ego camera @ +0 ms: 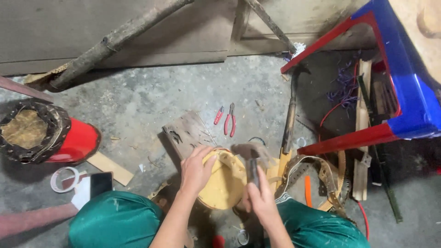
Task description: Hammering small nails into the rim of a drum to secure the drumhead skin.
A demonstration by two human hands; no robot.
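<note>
The round yellow wooden piece [225,181] sits between the knees, pale, smooth-faced, with a raised rim. The left hand [195,170] grips its upper-left edge, fingers curled over it. Just right, the right hand [259,197] is closed around a hammer [250,158], whose blurred head hangs above the rim.

Counting: my two hands, left hand [195,170] and right hand [259,200]. One hammer [250,154], blurred. One round yellow wooden piece [225,183]. One pair of red-handled pliers [228,119]. One grey wooden board [188,133]. One red stool with woven seat [43,133]. One roll of tape [62,179]. One phone [101,183]. One blue-and-red plastic stool [404,87]. Two rough poles [115,41] against the wall.
</note>
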